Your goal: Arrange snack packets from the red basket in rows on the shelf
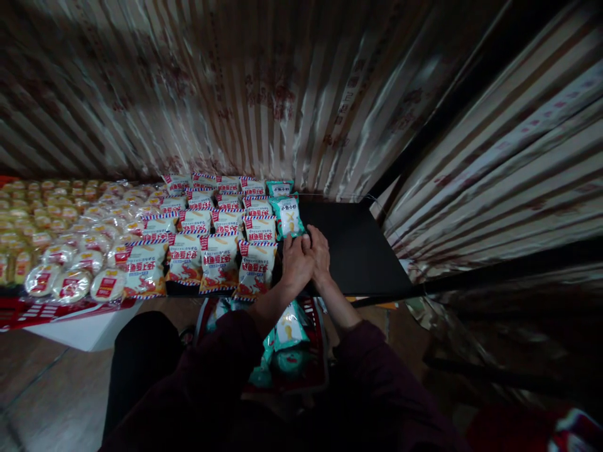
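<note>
My left hand [298, 262] is at the lower end of a green and white snack bag [289, 216], its curled fingers on the bag's near edge. Pressed up against it, my right hand [321, 252] lies by the bag's lower right corner, fingers loosely stretched and nothing visible in them. Behind that bag lies another green snack bag [280, 188]. To the left stand rows of white and orange snack bags [219, 260] with striped edges. All of these rest on a black shelf [351, 245].
Round wrapped cakes [70, 284] and small yellow packets [22, 267] fill the shelf's left part. Below my forearms a red basket [325, 351] holds several green snack bags [289, 329]. Striped printed sheeting [301, 107] hangs behind, and a dark frame bar [499, 267] runs along the right.
</note>
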The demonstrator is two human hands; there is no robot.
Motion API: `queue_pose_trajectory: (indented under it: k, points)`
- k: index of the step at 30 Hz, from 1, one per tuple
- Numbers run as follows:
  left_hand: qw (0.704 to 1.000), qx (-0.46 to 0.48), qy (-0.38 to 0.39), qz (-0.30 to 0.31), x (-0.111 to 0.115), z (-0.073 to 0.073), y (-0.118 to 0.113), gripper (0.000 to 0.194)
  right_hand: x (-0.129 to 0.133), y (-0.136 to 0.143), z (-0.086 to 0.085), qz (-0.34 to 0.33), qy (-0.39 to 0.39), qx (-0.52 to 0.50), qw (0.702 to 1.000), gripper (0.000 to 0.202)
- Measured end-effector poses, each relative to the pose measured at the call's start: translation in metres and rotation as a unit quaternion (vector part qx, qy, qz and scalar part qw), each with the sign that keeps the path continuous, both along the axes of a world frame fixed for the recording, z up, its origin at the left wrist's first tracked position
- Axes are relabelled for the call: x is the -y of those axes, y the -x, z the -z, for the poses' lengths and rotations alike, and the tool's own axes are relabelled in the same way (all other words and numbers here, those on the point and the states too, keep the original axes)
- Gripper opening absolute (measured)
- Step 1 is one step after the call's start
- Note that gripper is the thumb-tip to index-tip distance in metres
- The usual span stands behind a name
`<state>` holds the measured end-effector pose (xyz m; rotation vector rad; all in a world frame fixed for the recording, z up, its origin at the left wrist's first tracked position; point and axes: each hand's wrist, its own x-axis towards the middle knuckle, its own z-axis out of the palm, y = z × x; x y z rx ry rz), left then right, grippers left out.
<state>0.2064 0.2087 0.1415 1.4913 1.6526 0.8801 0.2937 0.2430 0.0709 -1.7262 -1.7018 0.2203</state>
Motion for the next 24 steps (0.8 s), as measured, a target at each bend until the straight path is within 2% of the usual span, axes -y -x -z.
queue_pose_trajectory:
  k: [6,10,14,18,21,24]
  points:
    - [0.997,0.068,-0.002,0.02,0.052,-0.012,0.006,0.038,0.051,0.0,-0.002,-0.009,-0.067,-0.018,0.998,0.051]
    - [0.994,0.107,0.008,0.032,0.095,-0.007,0.014,0.039,0.094,0.004,-0.001,-0.028,-0.096,-0.018,0.995,0.046]
    - [0.99,0.125,0.047,0.046,0.136,0.012,0.022,0.039,0.14,0.008,0.007,-0.047,-0.104,-0.018,0.993,0.042]
    - [0.988,0.122,0.085,0.049,0.164,0.036,0.029,0.04,0.177,0.014,0.029,-0.052,-0.072,-0.013,0.996,0.041]
    - [0.987,0.105,0.116,0.042,0.174,0.052,0.033,0.038,0.191,0.019,0.05,-0.055,-0.035,-0.004,0.998,0.042]
    - [0.985,0.09,0.143,0.017,0.174,0.065,0.036,0.036,0.196,0.024,0.068,-0.048,-0.007,0.003,0.999,0.046]
